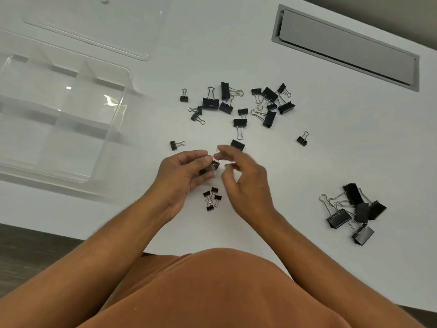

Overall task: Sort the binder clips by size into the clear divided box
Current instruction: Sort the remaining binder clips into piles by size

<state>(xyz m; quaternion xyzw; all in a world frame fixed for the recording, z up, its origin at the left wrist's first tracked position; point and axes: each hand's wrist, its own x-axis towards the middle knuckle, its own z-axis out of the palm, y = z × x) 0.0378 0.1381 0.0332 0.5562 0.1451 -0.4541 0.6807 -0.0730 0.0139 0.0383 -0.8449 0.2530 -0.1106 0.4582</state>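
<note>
We see the left hand [186, 169] gripping small black metal binder clips [214, 165] mid-tabletop — the right hand [243, 176] is blurred, its grip unclear. The clear plastic divided box [59, 119] sits at the white tabletop's [331, 150] left edge.

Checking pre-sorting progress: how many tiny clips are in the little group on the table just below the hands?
4 tiny clips: one left, one top, one right, one at the bottom. None looks hidden.
</note>
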